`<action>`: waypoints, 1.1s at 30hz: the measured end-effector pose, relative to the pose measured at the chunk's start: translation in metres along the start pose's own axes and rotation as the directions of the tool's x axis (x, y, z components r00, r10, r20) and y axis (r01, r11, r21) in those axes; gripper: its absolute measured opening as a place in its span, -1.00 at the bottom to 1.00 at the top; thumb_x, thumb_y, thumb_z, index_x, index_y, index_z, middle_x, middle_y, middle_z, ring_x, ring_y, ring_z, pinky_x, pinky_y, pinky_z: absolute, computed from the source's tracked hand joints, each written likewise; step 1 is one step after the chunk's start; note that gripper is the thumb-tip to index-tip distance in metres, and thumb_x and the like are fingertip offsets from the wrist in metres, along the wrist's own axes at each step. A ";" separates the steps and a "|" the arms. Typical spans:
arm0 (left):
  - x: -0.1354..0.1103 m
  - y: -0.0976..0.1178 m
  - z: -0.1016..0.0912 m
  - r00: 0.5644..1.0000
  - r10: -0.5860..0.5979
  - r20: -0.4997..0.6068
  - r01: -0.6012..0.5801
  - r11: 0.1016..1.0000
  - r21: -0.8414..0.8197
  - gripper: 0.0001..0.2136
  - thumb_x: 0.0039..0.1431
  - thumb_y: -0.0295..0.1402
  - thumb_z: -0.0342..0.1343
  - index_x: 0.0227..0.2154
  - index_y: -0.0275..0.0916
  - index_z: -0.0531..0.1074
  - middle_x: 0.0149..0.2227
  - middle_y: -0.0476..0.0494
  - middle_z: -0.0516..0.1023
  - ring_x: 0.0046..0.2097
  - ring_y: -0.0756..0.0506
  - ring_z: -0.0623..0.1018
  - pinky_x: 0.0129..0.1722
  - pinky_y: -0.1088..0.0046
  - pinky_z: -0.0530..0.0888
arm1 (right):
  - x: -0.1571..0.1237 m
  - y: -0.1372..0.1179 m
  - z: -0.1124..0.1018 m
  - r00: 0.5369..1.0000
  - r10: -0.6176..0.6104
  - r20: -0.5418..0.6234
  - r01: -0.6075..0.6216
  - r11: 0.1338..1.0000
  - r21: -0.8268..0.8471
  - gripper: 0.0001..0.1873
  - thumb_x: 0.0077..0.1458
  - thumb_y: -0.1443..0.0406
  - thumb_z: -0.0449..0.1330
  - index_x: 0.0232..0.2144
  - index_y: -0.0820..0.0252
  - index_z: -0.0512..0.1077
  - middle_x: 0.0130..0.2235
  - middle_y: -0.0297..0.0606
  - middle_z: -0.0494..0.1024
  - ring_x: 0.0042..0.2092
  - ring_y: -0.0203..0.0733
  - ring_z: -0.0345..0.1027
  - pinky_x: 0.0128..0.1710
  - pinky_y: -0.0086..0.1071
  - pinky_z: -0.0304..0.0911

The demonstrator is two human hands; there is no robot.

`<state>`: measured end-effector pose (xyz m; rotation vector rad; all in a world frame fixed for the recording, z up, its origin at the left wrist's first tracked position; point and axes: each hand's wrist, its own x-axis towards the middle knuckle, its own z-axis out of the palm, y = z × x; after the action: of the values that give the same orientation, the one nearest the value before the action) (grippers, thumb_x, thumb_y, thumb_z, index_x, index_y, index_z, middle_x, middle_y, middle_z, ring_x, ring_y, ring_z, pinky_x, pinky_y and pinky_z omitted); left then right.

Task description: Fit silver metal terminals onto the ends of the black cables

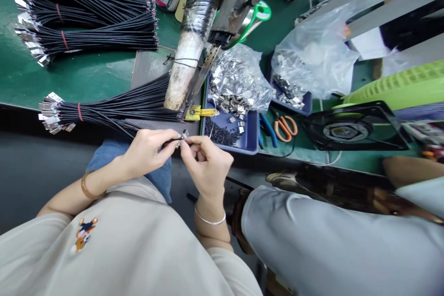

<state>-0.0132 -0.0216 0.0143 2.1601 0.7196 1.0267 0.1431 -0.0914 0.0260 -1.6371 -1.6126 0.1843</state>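
Just past the table's front edge, my left hand (150,149) pinches a black cable (170,140) close to its end. The fingers of my right hand (207,162) are closed on a small metal connector shell (185,134) at that cable end. My fingertips partly cover the join, so how far the two fit together cannot be seen. Behind my hands, a bundle of black cables (121,105) tied with a red band lies along the edge, its metal plugs to the left. A blue tray (251,136) with metal shells and small black pieces stands right of my fingers.
More tied cable bundles (104,14) lie at the back left. A flexible duct (194,32) and a soldering iron (204,74) hang over the table. Blue-handled pliers (268,130), orange scissors (286,128) and a black fan (354,128) are rightward. Another person's leg (312,231) is close by.
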 end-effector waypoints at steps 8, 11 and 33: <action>-0.001 -0.007 0.002 0.991 0.052 0.122 -0.055 0.998 0.023 -0.82 0.29 -0.50 0.03 -0.34 -0.33 0.54 -0.48 -0.06 0.56 -0.47 0.02 0.49 -0.42 0.55 0.37 | 0.006 0.017 -0.011 0.975 0.187 -0.123 -0.185 0.982 0.030 -0.78 0.19 0.23 0.15 -0.49 0.14 0.42 -0.62 -0.51 0.27 -0.63 -0.41 0.04 -0.59 -0.48 0.02; -0.001 -0.009 0.002 0.978 0.093 0.185 -0.110 0.990 0.084 -0.76 0.37 -0.44 0.01 -0.37 -0.31 0.54 -0.45 -0.11 0.58 -0.41 -0.01 0.52 -0.34 0.51 0.40 | 0.017 0.048 -0.032 0.922 0.296 -0.252 -0.328 0.940 -0.095 -0.73 0.18 0.11 0.14 -0.45 0.15 0.43 -0.55 -0.41 0.39 -0.56 -0.35 0.12 -0.50 -0.42 0.07; 0.023 -0.013 0.003 0.811 -0.520 0.269 0.576 0.625 -0.527 -0.87 0.00 -0.35 0.18 -0.44 -0.34 0.46 -0.63 0.02 0.44 -0.58 0.10 0.39 -0.52 0.62 0.32 | 0.015 0.021 -0.007 0.916 0.399 -0.033 -0.349 0.837 0.422 -0.86 -0.01 0.21 0.31 -0.44 0.13 0.47 -0.39 -0.36 0.58 -0.55 -0.41 0.18 -0.57 -0.47 0.05</action>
<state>-0.0013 0.0017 0.0142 1.2985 0.8146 0.6806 0.1655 -0.0782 0.0238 -1.5764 -1.0542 0.5773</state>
